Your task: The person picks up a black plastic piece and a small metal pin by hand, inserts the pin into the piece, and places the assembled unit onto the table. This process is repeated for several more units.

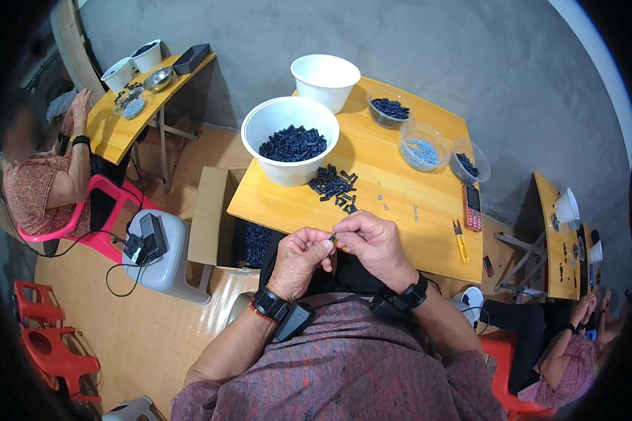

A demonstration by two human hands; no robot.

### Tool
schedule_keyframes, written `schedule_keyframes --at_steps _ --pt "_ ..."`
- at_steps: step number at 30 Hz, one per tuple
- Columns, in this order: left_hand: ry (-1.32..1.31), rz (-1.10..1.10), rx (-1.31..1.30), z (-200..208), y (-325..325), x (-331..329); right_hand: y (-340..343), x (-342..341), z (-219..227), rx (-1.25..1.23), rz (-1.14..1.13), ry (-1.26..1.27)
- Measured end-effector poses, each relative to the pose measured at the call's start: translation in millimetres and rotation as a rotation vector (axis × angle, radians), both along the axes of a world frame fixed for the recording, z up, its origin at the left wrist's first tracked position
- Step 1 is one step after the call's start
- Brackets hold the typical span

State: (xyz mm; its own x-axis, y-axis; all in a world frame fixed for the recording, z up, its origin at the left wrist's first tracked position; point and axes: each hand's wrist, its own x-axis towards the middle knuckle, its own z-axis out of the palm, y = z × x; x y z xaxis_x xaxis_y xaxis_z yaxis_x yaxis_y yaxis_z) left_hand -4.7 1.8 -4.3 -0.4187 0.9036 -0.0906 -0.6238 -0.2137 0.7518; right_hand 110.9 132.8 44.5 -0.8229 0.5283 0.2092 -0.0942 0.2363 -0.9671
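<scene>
Just off the near edge of the wooden table, my left hand and my right hand meet fingertip to fingertip. Both are closed in a pinch on a small black piece, mostly covered by the fingers; its exact kind cannot be told. Beyond them lies a loose pile of short black tubular parts. A white bowl behind the pile holds many more of them. Several tiny metal pieces are scattered on the tabletop right of the pile.
Another white tub and clear bowls with black parts and bluish small pieces stand farther back. A red phone and yellow-handled snips lie at right. A cardboard box sits at left; people work at side tables.
</scene>
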Motion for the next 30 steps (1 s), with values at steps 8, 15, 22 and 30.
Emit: schedule_keyframes --at_steps 8,15,22,30 --pt "0.034 0.043 -0.009 2 0 3 -1 1 6 0.253 -0.012 -0.023" --pt "0.125 0.049 -0.025 2 0 7 -3 6 3 0.132 0.043 -0.074" --pt "-0.089 -0.032 -0.021 5 -1 4 5 14 -1 -0.150 0.097 -0.066" --pt "-0.104 -0.027 -0.072 10 -3 3 -7 7 16 0.466 0.084 -0.151"
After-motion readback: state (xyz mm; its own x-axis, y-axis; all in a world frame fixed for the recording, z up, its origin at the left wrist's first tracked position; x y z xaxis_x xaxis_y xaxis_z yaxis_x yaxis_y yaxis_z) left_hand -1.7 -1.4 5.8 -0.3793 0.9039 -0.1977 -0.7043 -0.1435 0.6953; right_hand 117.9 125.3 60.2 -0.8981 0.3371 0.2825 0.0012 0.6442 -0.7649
